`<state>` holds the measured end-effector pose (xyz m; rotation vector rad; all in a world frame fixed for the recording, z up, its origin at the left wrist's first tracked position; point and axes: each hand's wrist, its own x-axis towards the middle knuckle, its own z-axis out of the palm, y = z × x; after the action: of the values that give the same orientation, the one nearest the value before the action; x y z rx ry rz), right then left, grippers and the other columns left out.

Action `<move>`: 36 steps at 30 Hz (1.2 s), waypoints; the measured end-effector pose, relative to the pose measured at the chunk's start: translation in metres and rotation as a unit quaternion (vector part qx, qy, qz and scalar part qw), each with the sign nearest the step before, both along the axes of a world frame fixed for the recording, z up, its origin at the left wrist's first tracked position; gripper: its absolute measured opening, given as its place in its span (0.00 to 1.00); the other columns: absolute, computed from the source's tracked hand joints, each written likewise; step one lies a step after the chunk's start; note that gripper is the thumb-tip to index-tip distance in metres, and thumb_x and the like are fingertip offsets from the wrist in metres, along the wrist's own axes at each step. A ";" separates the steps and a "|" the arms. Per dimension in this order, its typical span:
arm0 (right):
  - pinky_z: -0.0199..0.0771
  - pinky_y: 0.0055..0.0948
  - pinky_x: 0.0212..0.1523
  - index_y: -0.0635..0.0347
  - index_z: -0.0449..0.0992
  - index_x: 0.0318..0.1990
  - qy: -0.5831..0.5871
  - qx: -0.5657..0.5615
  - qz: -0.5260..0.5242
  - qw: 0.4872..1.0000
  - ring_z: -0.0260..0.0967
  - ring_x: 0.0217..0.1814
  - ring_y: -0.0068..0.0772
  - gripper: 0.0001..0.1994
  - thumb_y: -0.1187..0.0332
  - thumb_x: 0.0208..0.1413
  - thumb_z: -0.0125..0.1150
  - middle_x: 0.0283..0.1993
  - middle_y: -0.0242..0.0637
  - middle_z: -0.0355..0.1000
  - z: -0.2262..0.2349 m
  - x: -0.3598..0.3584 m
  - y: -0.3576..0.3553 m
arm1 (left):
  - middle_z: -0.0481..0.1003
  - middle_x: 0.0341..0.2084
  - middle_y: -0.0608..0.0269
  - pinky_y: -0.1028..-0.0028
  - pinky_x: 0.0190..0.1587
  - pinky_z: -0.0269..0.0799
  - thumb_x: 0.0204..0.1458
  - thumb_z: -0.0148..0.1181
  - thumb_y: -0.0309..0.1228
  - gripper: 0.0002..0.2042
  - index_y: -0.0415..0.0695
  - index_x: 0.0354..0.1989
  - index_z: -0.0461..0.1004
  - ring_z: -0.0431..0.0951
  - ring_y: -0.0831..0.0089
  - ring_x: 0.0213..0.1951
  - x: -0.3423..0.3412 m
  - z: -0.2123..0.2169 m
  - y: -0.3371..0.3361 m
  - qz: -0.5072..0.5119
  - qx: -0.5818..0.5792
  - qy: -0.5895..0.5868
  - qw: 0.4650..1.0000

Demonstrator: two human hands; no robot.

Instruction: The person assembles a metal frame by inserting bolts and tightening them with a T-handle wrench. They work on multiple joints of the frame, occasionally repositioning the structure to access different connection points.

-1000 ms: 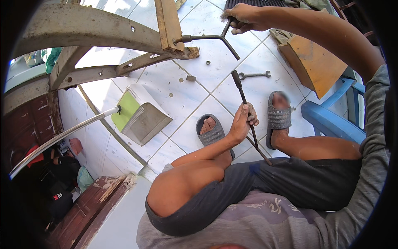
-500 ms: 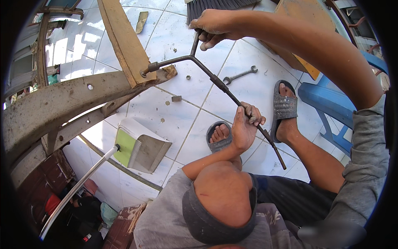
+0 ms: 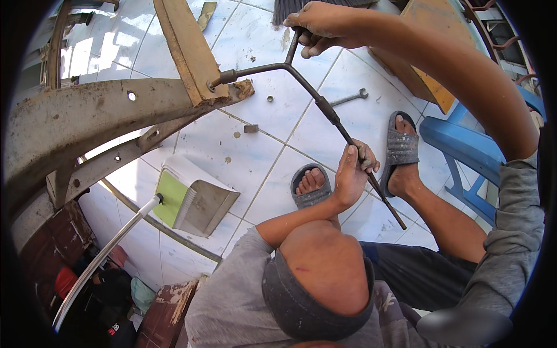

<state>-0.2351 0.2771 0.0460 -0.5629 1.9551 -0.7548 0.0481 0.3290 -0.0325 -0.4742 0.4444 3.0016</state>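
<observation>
A three-armed Y socket wrench [image 3: 261, 69] has its socket end over a bolt at the lower end of a wooden plank [image 3: 184, 51]. The plank rests on a worn, curved metal frame [image 3: 87, 110]. At the top, my right hand [image 3: 325, 28] is closed round the wrench's short upper arm. My left hand [image 3: 355, 171], its fingers wrapped round, grips the long dark rod [image 3: 343, 132] that extends the lower arm past a thicker sleeve. That rod's tip sticks out beyond the left hand. Behind the sleeve an open-end spanner [image 3: 352, 97] lies on the tiles, one end hidden.
A small nut [image 3: 270, 98] and metal block [image 3: 251, 128] lie on the tiled floor. A green and grey dustpan [image 3: 209, 203] stands at left. To the right are a blue plastic stool [image 3: 461, 139] and wooden board [image 3: 429, 35]. Dark broom bristles [image 3: 290, 10] show at the top.
The whole view has shifted slightly, with the wrench appearing farther right and higher. Its sleeve now covers one end of the spanner. Both hands keep their grips.
</observation>
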 end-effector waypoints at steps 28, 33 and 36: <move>0.49 0.57 0.73 0.69 0.56 0.70 -0.562 0.051 -0.103 0.819 0.46 0.78 0.53 0.60 0.17 0.48 0.34 0.73 0.60 0.51 0.053 0.174 0.241 | 0.36 0.07 0.75 0.75 0.14 0.34 0.56 0.26 0.74 0.35 0.54 0.16 0.42 0.36 0.79 0.10 -0.053 0.019 -0.028 -0.089 0.324 0.168 0.927; 0.52 0.63 0.72 0.64 0.73 0.56 -0.703 -0.201 -0.297 0.614 0.61 0.69 0.54 0.48 0.23 0.48 0.51 0.58 0.54 0.69 0.003 0.267 0.220 | 0.38 0.07 0.75 0.76 0.12 0.35 0.59 0.22 0.71 0.34 0.52 0.16 0.41 0.37 0.79 0.10 -0.058 0.021 -0.018 -0.102 0.350 0.234 0.901; 0.66 0.49 0.51 0.60 0.71 0.25 -0.529 -0.205 -0.227 0.792 0.65 0.33 0.38 0.28 0.39 0.56 0.61 0.26 0.36 0.68 -0.007 0.270 0.225 | 0.38 0.07 0.75 0.76 0.12 0.33 0.59 0.22 0.71 0.34 0.52 0.16 0.41 0.36 0.80 0.09 -0.055 0.026 -0.025 -0.109 0.361 0.258 0.889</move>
<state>0.0353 0.5021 0.0393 0.1496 0.8396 -1.4277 -0.0068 0.3042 -0.0067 0.4105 -0.5685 2.7402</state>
